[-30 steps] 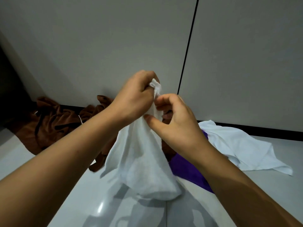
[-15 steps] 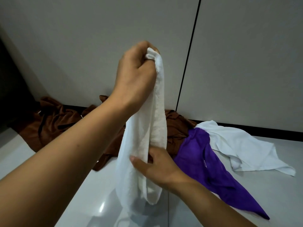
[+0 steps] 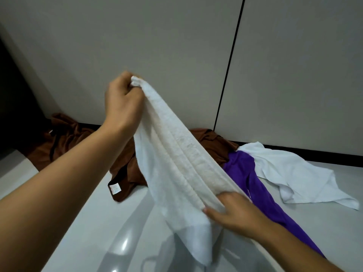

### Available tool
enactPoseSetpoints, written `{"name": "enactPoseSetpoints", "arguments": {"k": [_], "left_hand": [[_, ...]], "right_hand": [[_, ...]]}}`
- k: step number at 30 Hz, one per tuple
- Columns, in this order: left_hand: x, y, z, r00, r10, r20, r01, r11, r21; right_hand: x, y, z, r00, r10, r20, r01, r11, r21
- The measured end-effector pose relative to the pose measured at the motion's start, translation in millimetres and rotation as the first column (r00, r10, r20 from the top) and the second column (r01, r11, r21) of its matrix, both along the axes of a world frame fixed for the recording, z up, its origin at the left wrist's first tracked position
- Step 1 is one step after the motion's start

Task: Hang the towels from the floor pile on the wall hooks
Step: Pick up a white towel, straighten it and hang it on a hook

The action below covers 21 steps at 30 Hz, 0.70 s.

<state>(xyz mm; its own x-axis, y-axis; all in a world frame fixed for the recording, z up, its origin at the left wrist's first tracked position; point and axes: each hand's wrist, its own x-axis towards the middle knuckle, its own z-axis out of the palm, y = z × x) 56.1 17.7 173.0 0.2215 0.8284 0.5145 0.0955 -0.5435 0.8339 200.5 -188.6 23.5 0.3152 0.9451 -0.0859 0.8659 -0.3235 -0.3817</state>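
Observation:
A white towel is stretched in a bunched band between my two hands, above the floor. My left hand grips its upper end, raised in front of the wall. Lower and nearer, my right hand pinches the towel's lower part, and a loose tail hangs below it. On the floor behind lie a brown towel, a purple towel and another white towel. No wall hooks are in view.
Grey wall panels with a dark vertical seam stand right behind the pile, with a dark skirting strip at their base. The glossy pale floor spreads toward me. A dark opening lies at the far left.
My right hand slid further down the towel and pulled it toward me, so the towel now slants taut. My left hand moved left and lower, still holding the top end.

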Motion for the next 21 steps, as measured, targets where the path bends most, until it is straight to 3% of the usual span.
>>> {"name": "enactPoseSetpoints", "arguments": {"k": [3, 6, 9, 14, 18, 21], "left_hand": [[-12.7, 14.0, -24.2, 0.997, 0.069, -0.041, -0.073, 0.991, -0.112], [-20.1, 20.2, -38.3, 0.993, 0.116, -0.025, -0.119, 0.970, -0.211], [-20.3, 22.6, -35.1, 0.989, 0.148, 0.020, -0.138, 0.957, -0.255], [-21.7, 26.5, -29.9, 0.976, 0.208, 0.070, -0.177, 0.934, -0.309], [-22.1, 24.4, -31.7, 0.980, 0.182, 0.078, -0.147, 0.935, -0.323], [-17.2, 20.0, -24.6, 0.981, 0.164, 0.107, -0.128, 0.950, -0.283]], "right_hand": [[24.4, -8.5, 19.4, 0.994, -0.065, 0.093, 0.056, 0.994, 0.094], [46.7, -8.2, 52.0, 0.980, -0.154, 0.129, 0.105, 0.940, 0.324], [64.6, -7.7, 82.1, 0.896, -0.187, 0.404, -0.036, 0.874, 0.484], [71.1, -12.0, 110.4, 0.769, -0.171, 0.616, -0.263, 0.793, 0.549], [61.8, -12.9, 120.7, 0.761, -0.320, 0.564, -0.200, 0.712, 0.674], [53.1, -8.1, 130.3, 0.843, -0.457, 0.283, 0.099, 0.649, 0.755]]}}
